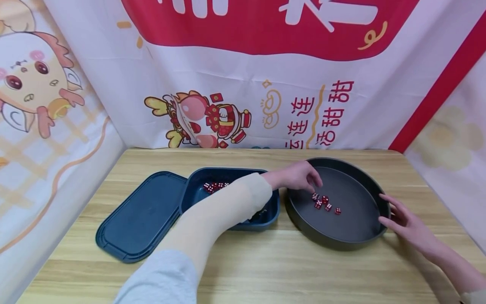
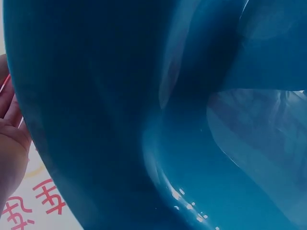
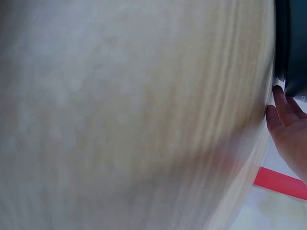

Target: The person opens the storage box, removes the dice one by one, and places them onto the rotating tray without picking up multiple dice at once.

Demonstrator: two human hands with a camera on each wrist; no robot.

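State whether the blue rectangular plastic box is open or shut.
The box is open: its flat blue lid lies beside it; red dice show inside.

The sleeve (image 1: 224,211) hid the box's (image 1: 250,228) middle and any contents there. Whether the left hand (image 1: 298,176) held a die could not be determined; pips on the dice (image 1: 318,204) were mostly too small to count. The right-wrist view's edge cut off the pan (image 3: 296,48) and right hand (image 3: 292,141); the desk (image 3: 144,120) appeared blurred.
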